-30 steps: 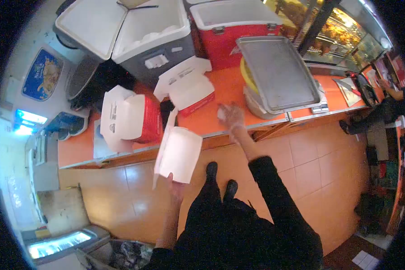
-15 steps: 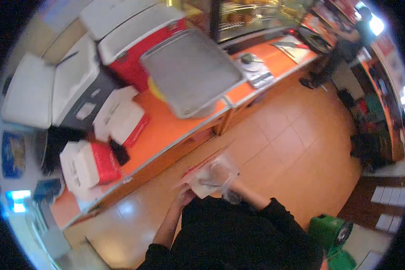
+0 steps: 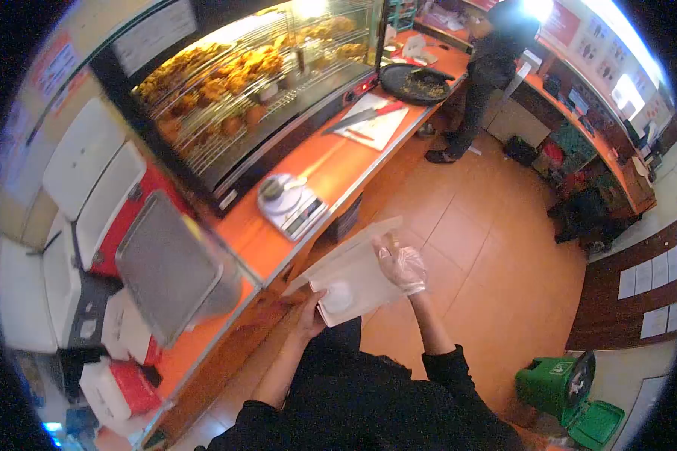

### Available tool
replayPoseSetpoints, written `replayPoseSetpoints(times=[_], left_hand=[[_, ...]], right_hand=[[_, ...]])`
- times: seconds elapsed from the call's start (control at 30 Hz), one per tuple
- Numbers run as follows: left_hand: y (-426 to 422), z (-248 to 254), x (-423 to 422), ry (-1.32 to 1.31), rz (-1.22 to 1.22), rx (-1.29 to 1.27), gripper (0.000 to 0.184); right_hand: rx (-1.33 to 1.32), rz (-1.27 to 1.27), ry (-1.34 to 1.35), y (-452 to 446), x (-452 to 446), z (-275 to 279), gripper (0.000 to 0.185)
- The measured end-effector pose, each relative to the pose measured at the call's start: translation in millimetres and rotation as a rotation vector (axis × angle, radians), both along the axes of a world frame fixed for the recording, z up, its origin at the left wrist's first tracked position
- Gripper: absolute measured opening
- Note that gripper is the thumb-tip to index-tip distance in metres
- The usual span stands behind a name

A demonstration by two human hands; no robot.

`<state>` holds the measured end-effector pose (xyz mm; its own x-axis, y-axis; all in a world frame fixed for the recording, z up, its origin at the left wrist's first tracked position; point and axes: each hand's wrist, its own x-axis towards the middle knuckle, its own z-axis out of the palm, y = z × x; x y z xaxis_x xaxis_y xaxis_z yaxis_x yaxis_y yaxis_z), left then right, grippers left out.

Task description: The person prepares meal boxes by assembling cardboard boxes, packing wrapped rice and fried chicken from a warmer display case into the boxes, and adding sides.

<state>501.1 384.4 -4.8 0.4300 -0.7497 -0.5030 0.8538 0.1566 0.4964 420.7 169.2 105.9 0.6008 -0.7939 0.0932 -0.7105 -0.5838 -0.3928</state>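
Note:
Near the middle, my left hand (image 3: 311, 317) grips the lower left edge of an open white carton (image 3: 361, 282). Inside the carton, by that hand, lies a round white item (image 3: 336, 297). My right hand (image 3: 401, 263), in a clear plastic glove, is at the carton's upper right side, its fingers curled at the flap; whether they pinch it cannot be made out. Left of the carton, a white kitchen scale (image 3: 291, 209) stands on the orange counter (image 3: 252, 244).
A glass warmer of fried food (image 3: 233, 83) backs the counter. Along it are a knife (image 3: 365, 116), a black pan (image 3: 416, 83), a grey tray (image 3: 169, 267) and two red-white cartons (image 3: 120, 391). Another person (image 3: 489, 68) stands at the far end. A green bin (image 3: 553, 383) is lower right.
The view has turned right, toward the warmer. The carton in my left hand has come away from the counter; my right hand has moved from the counter to the carton, where the round item now lies.

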Motion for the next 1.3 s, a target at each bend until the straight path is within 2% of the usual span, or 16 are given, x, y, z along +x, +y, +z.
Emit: replayPoseSetpoints(times=[0.17, 0.23, 0.3, 0.37, 0.4, 0.47, 0.53, 0.63, 0.7, 0.8, 0.87, 0.97, 1.03, 1.1, 1.23, 1.3], left_hand=[[-141, 4, 65, 0.142, -0.173, -0.321, 0.062], [-214, 15, 95, 0.168, -0.112, -0.438, 0.066], [-288, 27, 130, -0.146, -0.062, -0.351, 0.065], [-356, 51, 161, -0.326, -0.179, -0.013, 0.069], [-395, 33, 178, -0.283, -0.149, -0.132, 0.066], [-469, 32, 205, -0.394, -0.19, -0.079, 0.066], [-531, 80, 220, -0.432, -0.217, -0.043, 0.065], [-603, 91, 237, -0.547, -0.257, 0.03, 0.062], [-633, 80, 251, -0.538, -0.296, -0.012, 0.063], [-668, 54, 266, -0.534, -0.296, -0.045, 0.063], [-682, 40, 265, -0.533, -0.242, 0.024, 0.06], [-700, 44, 255, -0.456, -0.037, 0.171, 0.052], [-708, 54, 245, -0.435, 0.078, 0.263, 0.052], [-718, 55, 234, -0.395, 0.158, 0.317, 0.051], [-724, 31, 204, -0.325, 0.224, 0.464, 0.049], [-728, 43, 190, -0.325, 0.235, 0.503, 0.049]], right_hand=[[0.369, 0.118, 0.027, -152, 46, -44, 0.034], [0.333, 0.098, 0.003, -224, 73, -55, 0.033], [0.311, 0.081, -0.005, -303, 96, -60, 0.033], [0.042, 0.336, -0.105, -386, 106, -63, 0.04], [-0.047, 0.419, -0.133, -429, 110, -63, 0.043], [0.235, 0.308, -0.389, -520, 132, -61, 0.041], [0.26, 0.229, -0.479, -614, 148, -56, 0.039], [0.237, 0.219, -0.625, -770, 179, -50, 0.037], [0.256, 0.279, -0.754, -875, 204, -42, 0.038], [0.476, 0.26, -0.872, -956, 245, 30, 0.044], [-0.205, 0.377, -0.266, -1015, 289, 56, 0.047], [-0.5, 0.677, 0.083, -1166, 354, -16, 0.045], [-0.554, 0.961, 0.28, -1257, 392, -95, 0.049], [-0.296, 0.668, 0.445, -1198, 420, -72, 0.046], [-0.219, 0.597, 0.411, -1231, 464, -151, 0.046], [-0.168, 0.581, 0.382, -1214, 459, -145, 0.046]])
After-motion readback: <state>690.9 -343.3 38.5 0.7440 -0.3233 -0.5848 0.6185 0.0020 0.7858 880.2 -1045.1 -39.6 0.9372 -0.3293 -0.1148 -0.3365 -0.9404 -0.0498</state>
